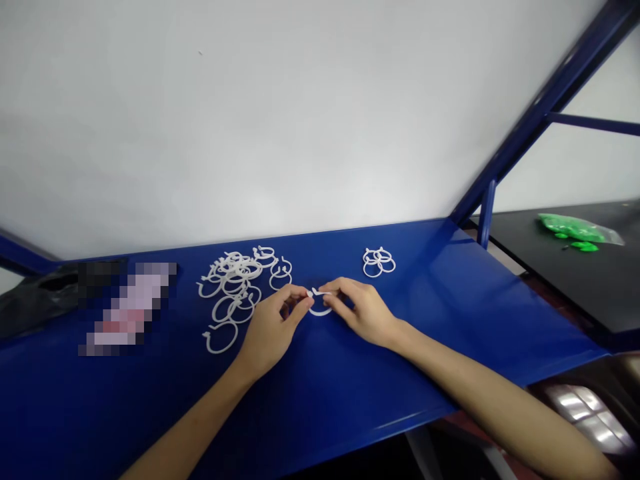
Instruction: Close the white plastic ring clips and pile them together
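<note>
Both hands meet over the middle of a blue shelf (450, 313). My left hand (273, 323) pinches one end of a white plastic ring (320, 308), and my right hand (357, 307) pinches its other end. The ring hangs between the fingertips just above the shelf. A loose pile of several white rings (235, 280) lies to the left of my left hand. A small group of white rings (379, 262) lies behind my right hand, apart from the pile.
A blurred-out patch (125, 307) and a dark bag (35, 300) sit at the shelf's left end. A white wall rises behind. At right, blue frame struts (530, 120) and a black table (590, 287) with a green bag (575, 230).
</note>
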{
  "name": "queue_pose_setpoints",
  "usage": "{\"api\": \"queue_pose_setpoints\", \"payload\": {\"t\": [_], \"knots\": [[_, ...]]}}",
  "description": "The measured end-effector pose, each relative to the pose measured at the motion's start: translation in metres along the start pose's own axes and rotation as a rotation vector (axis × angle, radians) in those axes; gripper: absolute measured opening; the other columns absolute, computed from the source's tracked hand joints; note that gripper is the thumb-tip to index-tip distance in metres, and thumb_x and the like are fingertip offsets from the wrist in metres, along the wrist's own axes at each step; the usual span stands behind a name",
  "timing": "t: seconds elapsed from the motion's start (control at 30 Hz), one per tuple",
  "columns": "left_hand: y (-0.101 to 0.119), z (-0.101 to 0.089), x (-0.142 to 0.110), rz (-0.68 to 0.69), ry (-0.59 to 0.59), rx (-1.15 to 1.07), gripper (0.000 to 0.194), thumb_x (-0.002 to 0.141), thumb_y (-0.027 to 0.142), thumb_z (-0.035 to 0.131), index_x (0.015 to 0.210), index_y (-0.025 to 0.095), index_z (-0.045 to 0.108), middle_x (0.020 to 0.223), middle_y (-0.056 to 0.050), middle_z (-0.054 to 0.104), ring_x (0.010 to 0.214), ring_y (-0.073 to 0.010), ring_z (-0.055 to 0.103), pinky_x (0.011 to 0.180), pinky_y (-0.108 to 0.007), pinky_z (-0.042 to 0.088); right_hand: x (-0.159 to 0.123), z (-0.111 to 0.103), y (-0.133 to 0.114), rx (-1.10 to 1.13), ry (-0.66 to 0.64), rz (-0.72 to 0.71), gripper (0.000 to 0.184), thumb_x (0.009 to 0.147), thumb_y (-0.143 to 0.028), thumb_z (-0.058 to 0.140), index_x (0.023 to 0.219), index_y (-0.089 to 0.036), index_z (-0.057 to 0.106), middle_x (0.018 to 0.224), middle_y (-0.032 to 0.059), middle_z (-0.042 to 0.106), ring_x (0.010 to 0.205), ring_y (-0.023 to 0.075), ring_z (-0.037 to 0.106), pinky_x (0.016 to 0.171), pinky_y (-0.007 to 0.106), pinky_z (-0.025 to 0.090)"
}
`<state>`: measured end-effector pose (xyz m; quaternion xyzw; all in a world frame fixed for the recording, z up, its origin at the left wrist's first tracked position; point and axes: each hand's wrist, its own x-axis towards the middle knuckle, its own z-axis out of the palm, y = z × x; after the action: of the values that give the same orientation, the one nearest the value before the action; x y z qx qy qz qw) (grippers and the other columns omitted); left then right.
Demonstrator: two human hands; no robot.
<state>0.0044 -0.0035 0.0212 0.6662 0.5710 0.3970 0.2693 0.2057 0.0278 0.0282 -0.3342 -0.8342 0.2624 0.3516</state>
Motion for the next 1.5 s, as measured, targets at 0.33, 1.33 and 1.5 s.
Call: {"api": "queue_pose_setpoints", "payload": {"t": [0.33,1.33,1.5], "knots": [[0.001,0.009,-0.011,0.104,0.101,0.079,0.014,0.088,0.024,0.057,0.075,0.022,0.062,0.075,0.001,0.068,0.064,-0.0141,0.060,0.062,-0.028,0.048,-0.004,-0.003,0.001,-0.062,-0.093,-0.193,0.021,0.104,-0.021,0.044,0.099,-0.019,0.064,0.098,0.0063,0.073,0.084,0.0175,0.065,0.079,0.031,0.054],[-0.008,-0.004,0.004,0.703,0.119,0.622,0.008,0.093,0.015,0.056,0.090,0.018,0.062,0.086,-0.003,0.067,0.086,-0.0195,0.057,0.084,-0.034,0.048,0.005,0.006,0.008,0.133,-0.058,0.131,0.021,0.097,-0.034,0.060,0.112,-0.020,0.055,0.086,0.0003,0.067,0.076,0.0145,0.064,0.072,0.028,0.052],[-0.008,0.001,0.002,0.729,0.089,0.554,0.007,0.094,0.014,0.057,0.095,0.019,0.062,0.088,-0.001,0.068,0.086,-0.0178,0.058,0.084,-0.033,0.049,0.003,0.013,0.008,0.277,0.004,0.132,0.025,0.097,-0.027,0.056,0.120,-0.021,0.049,0.076,-0.0047,0.060,0.067,0.0117,0.060,0.068,0.026,0.050]]}}
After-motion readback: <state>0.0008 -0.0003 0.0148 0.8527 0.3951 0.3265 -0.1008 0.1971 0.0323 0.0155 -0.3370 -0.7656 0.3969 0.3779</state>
